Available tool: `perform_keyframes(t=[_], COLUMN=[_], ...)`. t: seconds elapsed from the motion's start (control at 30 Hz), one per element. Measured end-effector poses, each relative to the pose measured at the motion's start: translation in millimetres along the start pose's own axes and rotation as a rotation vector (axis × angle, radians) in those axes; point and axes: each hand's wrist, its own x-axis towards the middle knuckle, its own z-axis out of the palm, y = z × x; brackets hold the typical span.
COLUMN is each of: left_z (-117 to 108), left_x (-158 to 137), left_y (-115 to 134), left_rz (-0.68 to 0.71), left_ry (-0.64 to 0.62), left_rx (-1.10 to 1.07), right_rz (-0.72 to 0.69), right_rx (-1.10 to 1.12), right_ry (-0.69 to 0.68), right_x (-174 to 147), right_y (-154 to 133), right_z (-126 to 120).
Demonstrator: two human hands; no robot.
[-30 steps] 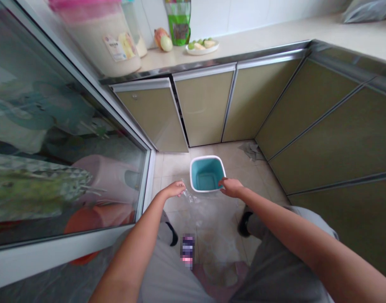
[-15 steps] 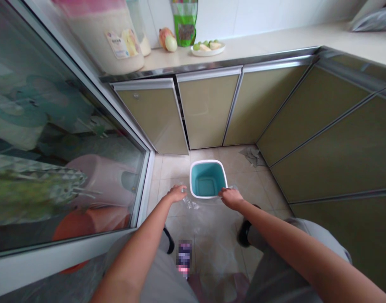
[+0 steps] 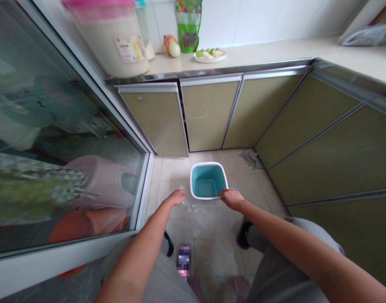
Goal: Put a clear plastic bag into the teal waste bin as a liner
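Note:
A clear plastic bag [image 3: 190, 206], thin and hard to make out, hangs spread between my two hands. Its left edge is pinched in my left hand [image 3: 177, 197], just left of the bin. My right hand [image 3: 232, 198] has closed fingers on the bag's other side, close against the near right corner of the rim; whether it touches the rim I cannot tell. The teal bin [image 3: 208, 179] with a white rim stands upright on the tiled floor, and nothing shows inside it.
Cabinets [image 3: 211, 111] line the far and right sides; one door [image 3: 155, 120] stands ajar. A glass door [image 3: 85, 139] closes off the left. A grey cloth [image 3: 252, 160] lies in the corner. On the counter are a plate of fruit [image 3: 210, 58] and a large container [image 3: 117, 46].
My left hand has lowered slightly and its fingers have closed more on the bag. My right hand stays near the bin's corner. The view has tilted up slightly.

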Motion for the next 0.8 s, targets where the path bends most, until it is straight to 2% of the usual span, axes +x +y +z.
perform_keyframes(t=[0.17, 0.37, 0.5, 0.63, 0.8], left_z=[-1.9, 0.5, 5.8, 6.5, 1.3], left_x=[-3.3, -12.9, -18.5, -21.2, -24.0], left_y=[5.3, 15.5, 23.1, 29.1, 35.0], left_rz=[0.034, 0.091, 0.122, 0.134, 0.154], left_ry=[0.023, 0.041, 0.037, 0.040, 0.061], left_rx=[0.002, 0.002, 0.016, 0.026, 0.065], right_rz=[-0.016, -0.014, -0.009, 0.071, 0.195], right_rx=[-0.042, -0.046, -0.105, -0.141, -0.144], right_ry=[0.056, 0.164, 0.240, 0.304, 0.355], right_x=[-16.7, -20.8, -4.2, 24.6, 60.0], right_y=[-2.7, 6.3, 11.9, 17.1, 26.5], right_z=[-38.1, -104.5, -157.2, -202.5, -230.6])
